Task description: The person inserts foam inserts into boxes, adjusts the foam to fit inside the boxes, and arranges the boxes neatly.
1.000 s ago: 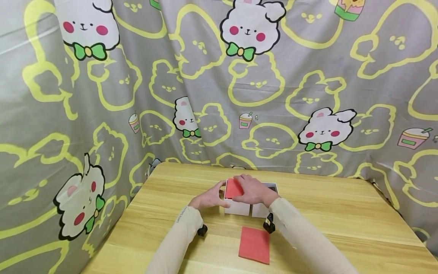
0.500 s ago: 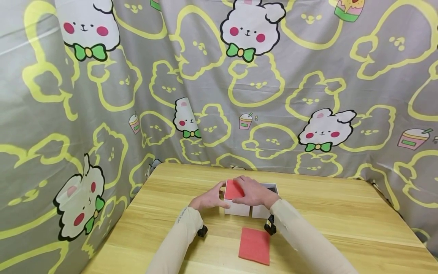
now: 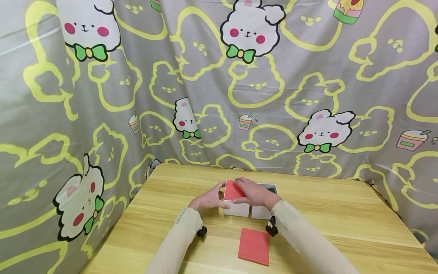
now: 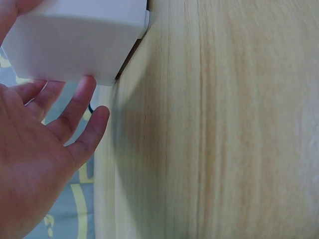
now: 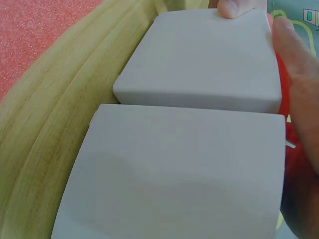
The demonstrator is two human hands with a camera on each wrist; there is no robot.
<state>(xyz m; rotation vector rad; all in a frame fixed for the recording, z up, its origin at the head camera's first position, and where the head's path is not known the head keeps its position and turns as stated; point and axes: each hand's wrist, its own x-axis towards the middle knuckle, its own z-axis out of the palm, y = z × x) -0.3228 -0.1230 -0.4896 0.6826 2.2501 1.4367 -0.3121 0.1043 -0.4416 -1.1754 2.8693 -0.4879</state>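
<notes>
Two small white boxes stand side by side on the table. My left hand (image 3: 209,198) (image 4: 40,149) grips the left white box (image 3: 237,209) (image 4: 75,47) (image 5: 209,59), thumb at its front and fingers at its far side. A red felt-like sheet (image 3: 232,191) covers the top of that box, just within the rim. On this sheet rests my right hand (image 3: 258,195) (image 5: 301,89), fingers extended over it, its palm above the right white box (image 3: 261,213) (image 5: 184,164). Something dark shows inside the right box, mostly hidden by the hand.
Nearer me on the wooden table (image 3: 325,213) lies another red square sheet (image 3: 254,246), flat. Black wrist cameras hang under both sleeves, beside the sheet and boxes. A patterned grey curtain (image 3: 212,87) closes off the table's back and left.
My right hand has shifted very slightly to the right, and the red sheet in the left box looks a little flatter. My left hand keeps its place.
</notes>
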